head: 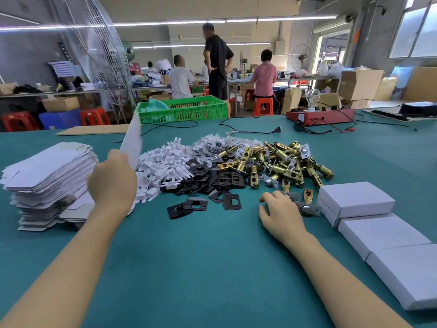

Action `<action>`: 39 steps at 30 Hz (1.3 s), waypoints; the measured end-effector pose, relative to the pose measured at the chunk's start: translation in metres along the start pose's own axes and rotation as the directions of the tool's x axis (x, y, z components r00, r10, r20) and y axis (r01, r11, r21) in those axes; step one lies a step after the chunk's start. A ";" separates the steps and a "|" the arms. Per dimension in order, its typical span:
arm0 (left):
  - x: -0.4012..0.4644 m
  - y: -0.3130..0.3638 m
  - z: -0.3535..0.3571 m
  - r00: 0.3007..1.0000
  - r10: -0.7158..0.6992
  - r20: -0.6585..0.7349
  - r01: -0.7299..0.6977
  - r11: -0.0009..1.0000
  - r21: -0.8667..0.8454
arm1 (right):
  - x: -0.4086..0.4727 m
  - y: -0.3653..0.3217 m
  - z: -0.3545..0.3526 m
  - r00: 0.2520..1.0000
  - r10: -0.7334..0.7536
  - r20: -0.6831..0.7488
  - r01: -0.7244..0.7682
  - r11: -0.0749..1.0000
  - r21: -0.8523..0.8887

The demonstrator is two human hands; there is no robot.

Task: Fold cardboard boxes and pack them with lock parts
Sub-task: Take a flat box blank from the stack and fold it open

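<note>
My left hand (113, 181) holds a flat white box blank (132, 140) that stands up on edge, above a tall stack of flat blanks (47, 176) at the left. My right hand (280, 210) lies over a silver-faced latch (307, 208) on the green table, fingers curled around it. A heap of lock parts fills the middle: white plastic pieces (163, 164), black strike plates (212, 181), bagged screws (212, 143) and brass latches (283, 162). Three closed white boxes (354, 197) lie in a row at the right.
A green crate (184, 110) stands at the table's far edge. A red tester box with a bulb (319, 114) and loose black cables (260, 131) lie behind the heap. A fan (104, 55) stands at the back left. People work at benches beyond.
</note>
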State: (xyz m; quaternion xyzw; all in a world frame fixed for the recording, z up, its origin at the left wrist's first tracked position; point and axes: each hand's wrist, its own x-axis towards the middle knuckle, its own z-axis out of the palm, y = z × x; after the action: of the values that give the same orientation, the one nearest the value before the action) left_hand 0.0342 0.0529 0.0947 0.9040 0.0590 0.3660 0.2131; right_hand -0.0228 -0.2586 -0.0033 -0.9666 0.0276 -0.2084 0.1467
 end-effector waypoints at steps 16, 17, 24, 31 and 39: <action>-0.125 0.066 0.054 0.747 0.047 0.663 0.652 0.138 -0.745 | -0.007 -0.049 -0.009 0.979 0.166 0.115 -0.176 0.426 0.887; -0.126 0.063 0.053 0.764 0.039 0.644 0.628 0.188 -0.756 | -0.007 -0.051 -0.010 0.980 0.167 0.104 -0.167 0.428 0.888; -0.133 0.065 0.051 0.984 0.147 0.100 -0.036 0.715 -0.699 | -0.016 -0.065 -0.019 0.950 0.147 -0.277 0.090 0.719 0.689; -0.131 0.063 0.047 0.901 0.434 -0.007 -0.340 0.696 -0.632 | -0.016 -0.064 -0.034 0.688 -0.030 -0.725 0.427 0.825 0.370; -0.129 0.058 0.049 0.890 0.457 -0.008 -0.332 0.634 -0.699 | -0.018 -0.057 -0.039 0.788 0.014 -0.616 0.402 0.746 0.531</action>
State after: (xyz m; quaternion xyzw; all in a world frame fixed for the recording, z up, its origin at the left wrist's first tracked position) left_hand -0.0285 -0.0504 0.0058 0.7791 -0.2975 0.3209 0.4489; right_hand -0.0558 -0.2123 0.0404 -0.7426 -0.1073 -0.5059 0.4256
